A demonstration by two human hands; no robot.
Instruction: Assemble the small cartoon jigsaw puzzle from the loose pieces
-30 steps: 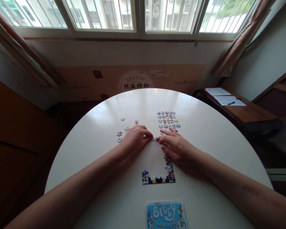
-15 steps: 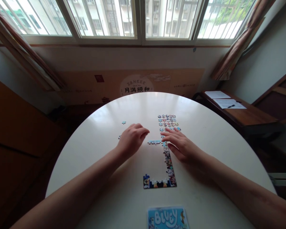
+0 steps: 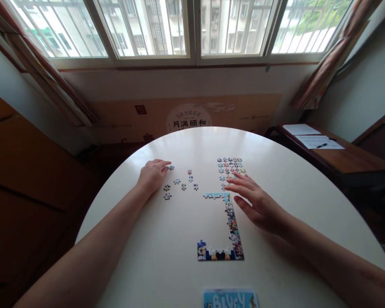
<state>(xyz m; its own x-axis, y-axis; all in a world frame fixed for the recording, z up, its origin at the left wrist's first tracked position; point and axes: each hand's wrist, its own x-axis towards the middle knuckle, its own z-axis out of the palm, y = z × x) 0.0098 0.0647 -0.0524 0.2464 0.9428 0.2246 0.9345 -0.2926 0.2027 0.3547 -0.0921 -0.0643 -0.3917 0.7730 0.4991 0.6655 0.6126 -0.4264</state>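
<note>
My left hand (image 3: 153,175) is at the far left of the loose pieces, its fingers stretched out and its fingertips at a light-blue puzzle piece (image 3: 171,167). Whether they touch that piece I cannot tell. My right hand (image 3: 252,194) is open, fingers spread, beside the top right corner of the partly joined puzzle border (image 3: 232,226), and holds nothing. Its fingertips cover part of the rows of loose puzzle pieces (image 3: 225,165). The joined border has a short top strip, a long right side and a bottom strip. Several scattered puzzle pieces (image 3: 184,187) lie between my hands.
A blue Bluey box or card (image 3: 229,299) lies at the near edge of view on the round white table (image 3: 147,265). On the right, a wooden side table (image 3: 356,160) bears papers (image 3: 319,142) and a pen. A window and curtains are beyond.
My left hand has moved left from near the top strip to the light-blue piece, uncovering several scattered pieces. My right hand has drawn slightly back from the border's corner, and the view has shifted slightly.
</note>
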